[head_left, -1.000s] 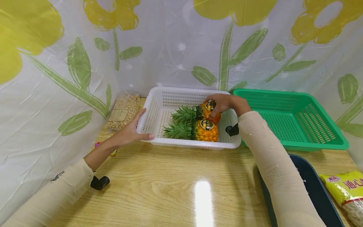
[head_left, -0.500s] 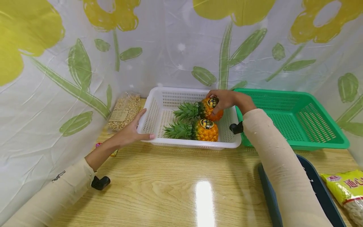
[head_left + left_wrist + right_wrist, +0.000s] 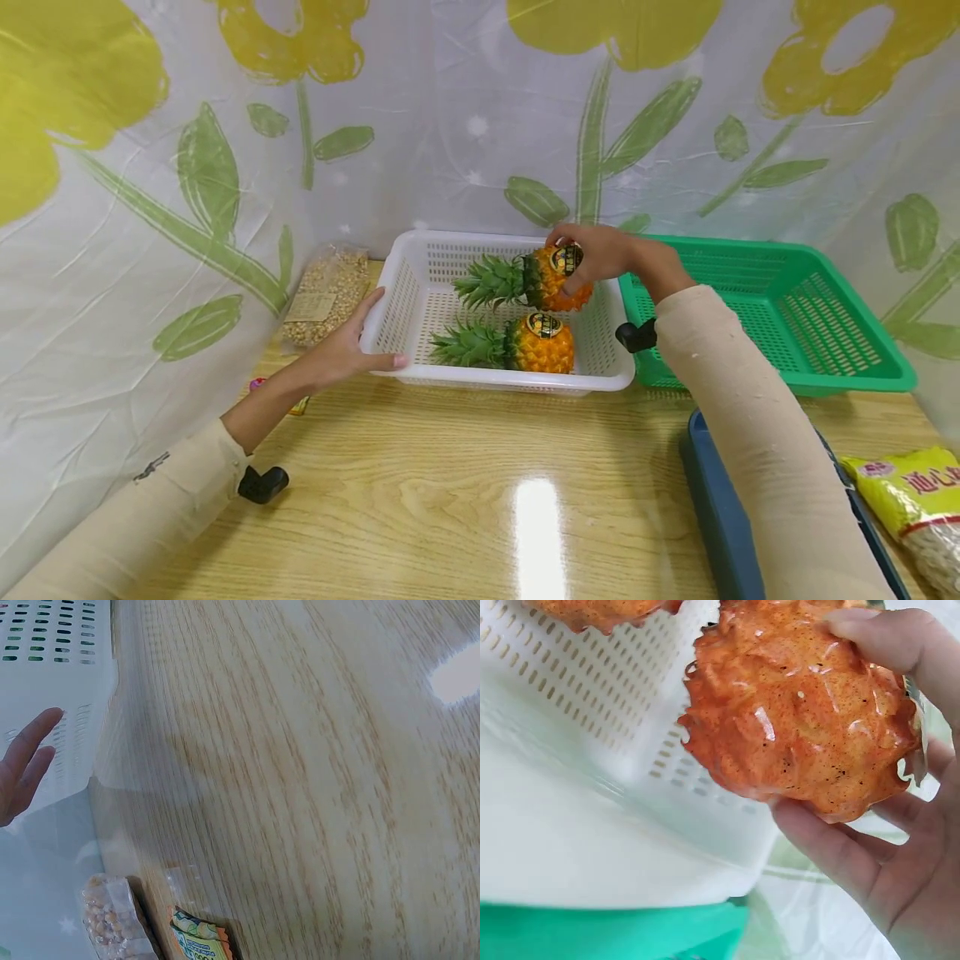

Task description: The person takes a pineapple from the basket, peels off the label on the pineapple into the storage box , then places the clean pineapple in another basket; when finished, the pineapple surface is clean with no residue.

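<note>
Right fingers (image 3: 825,844) grip rear pineapple (image 3: 795,720), left fingers (image 3: 384,362) spread on white basket (image 3: 487,379), sleeve (image 3: 765,433) hiding much of cut-off blue bin (image 3: 716,517).

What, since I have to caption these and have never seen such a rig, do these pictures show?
There is no machine, only a person's two bare hands. The wide view is taken from the head, looking forward and down; the close ones come from the left and right wrists. The right hand grips one pineapple; the left hand rests against the left end of the white basket. A second pineapple lies in that basket. Also on the wooden table are a green basket, a dark blue bin, a bag of kernels, a yellow bag and a small packet.
</note>
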`<control>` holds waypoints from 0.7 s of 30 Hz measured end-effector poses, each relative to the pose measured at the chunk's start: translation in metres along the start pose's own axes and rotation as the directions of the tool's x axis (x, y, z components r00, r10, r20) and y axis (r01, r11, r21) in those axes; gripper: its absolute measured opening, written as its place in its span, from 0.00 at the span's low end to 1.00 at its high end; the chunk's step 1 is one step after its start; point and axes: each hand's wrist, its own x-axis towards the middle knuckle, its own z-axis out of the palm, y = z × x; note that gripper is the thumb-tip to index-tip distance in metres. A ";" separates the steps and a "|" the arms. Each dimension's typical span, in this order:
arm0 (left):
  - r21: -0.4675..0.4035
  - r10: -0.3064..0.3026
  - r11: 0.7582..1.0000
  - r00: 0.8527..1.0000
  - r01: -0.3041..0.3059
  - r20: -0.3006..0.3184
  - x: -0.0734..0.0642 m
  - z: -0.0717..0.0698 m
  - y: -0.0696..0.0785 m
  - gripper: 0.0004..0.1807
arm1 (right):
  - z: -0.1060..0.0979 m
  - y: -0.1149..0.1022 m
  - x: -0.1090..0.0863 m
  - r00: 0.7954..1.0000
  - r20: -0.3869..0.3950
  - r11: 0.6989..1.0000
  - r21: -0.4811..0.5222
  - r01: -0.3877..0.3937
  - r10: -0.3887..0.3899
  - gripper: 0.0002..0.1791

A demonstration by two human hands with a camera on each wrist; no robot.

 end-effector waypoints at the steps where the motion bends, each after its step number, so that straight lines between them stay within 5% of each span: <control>1: 0.001 0.000 1.000 1.000 0.000 0.000 0.000 0.000 0.000 0.63 | -0.001 -0.001 -0.002 1.000 -0.007 1.000 0.002 0.006 -0.006 0.42; 21: 0.001 0.019 1.000 1.000 -0.019 0.007 0.000 0.001 0.000 0.64 | -0.012 -0.034 -0.047 0.994 -0.064 0.994 -0.056 0.089 -0.093 0.42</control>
